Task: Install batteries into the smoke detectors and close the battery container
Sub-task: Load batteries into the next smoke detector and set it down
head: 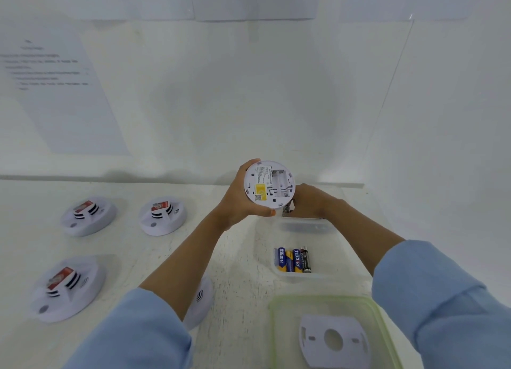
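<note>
Holds one smoke detector (269, 184) up off the table (235, 258) in the left grip (237, 200), fingers curled round its rim, back side turned toward the camera. Shows the battery bay (279, 183) open and, as far as can be made out, bare of cells. Pinches what looks like a dark battery (287, 211) in the right grip (311, 200), just under the detector's lower edge and above the far end of the clear battery container (329, 255). Has four spare batteries (293, 259) lying side by side in that container, lid off. Has the green-rimmed lid (287, 321) lying nearest the camera, with a white mounting plate (334, 338) resting on it. Counts a far-left detector (88, 215), a middle detector (161, 215) and a near-left detector (66, 288) face up on the left of the table, plus a half-hidden detector (200, 299) behind the left forearm; cannot tell whether any of these already carries cells. Seems early in the task, judging by this: needs the pinched cell seated in the bay, more beside it, the plate refitted, perhaps the other units filled too, and last of all the lid pressed back onto the container.
</note>
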`<state>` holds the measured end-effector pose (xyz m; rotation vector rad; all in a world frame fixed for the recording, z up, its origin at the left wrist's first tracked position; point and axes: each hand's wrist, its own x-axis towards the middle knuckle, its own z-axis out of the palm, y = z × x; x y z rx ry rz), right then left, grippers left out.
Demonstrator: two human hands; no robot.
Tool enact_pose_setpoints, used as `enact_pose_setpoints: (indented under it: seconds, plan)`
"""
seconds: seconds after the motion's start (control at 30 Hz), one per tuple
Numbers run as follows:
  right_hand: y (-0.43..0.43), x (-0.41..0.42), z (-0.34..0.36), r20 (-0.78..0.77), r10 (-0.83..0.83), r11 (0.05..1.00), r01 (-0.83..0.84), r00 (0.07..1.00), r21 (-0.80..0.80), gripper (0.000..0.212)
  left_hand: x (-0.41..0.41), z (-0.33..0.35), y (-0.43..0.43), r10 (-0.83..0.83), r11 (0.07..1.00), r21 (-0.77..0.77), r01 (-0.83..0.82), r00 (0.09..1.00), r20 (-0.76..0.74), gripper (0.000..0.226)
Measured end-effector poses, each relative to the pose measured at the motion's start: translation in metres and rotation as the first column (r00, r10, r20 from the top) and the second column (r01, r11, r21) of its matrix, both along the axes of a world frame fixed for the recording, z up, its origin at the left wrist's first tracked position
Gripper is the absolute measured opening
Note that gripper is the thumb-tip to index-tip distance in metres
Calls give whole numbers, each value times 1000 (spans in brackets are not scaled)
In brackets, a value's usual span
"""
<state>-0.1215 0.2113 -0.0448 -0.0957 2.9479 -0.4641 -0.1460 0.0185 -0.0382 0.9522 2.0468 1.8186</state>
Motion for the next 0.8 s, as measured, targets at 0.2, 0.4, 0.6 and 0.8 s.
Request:
enact_pose_setpoints:
  seconds: [0.2,0.4,0.6,0.8]
  plan:
    - [16,23,40,-192,-146,988,132,970,-83,29,-1,1,-9,-12,1000,19,11,1000,26,100]
    - [23,57,77,-447,-267,926,98,854,-365,18,9,6,-6,-47,999,15,47,998,50,102]
    - [-21,87,79,-448,-85,954,-57,890,-295,31,26,14,4,-142,990,19,141,988,65,101]
    - [-20,103,77,-405,3,1000,-5,914,-5,58,38,19,3,-199,980,19,198,978,66,103]
